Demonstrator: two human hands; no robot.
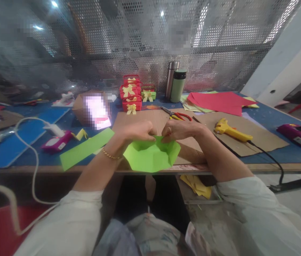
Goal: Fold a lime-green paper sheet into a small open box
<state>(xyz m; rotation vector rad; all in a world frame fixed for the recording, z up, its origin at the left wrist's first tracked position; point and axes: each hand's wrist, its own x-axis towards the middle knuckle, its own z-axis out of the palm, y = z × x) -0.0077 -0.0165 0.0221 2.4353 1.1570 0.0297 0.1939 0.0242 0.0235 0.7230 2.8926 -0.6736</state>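
A bright green folded sheet, shaped like a shallow open box, is at the table's front edge over brown cardboard. My left hand pinches its far rim, fingers curled. On the same rim, a short way to the right, my right hand is closed as well. The fingertips partly hide the folds they press. Beside my left forearm lies a flat green strip. Beyond my right hand are pliers with red and yellow handles.
Small red boxes with bows are stacked behind, next to a green box and two flasks. A yellow glue gun lies right on cardboard, its cord over the edge. Red sheets, a lit phone and purple power strips surround the workspace.
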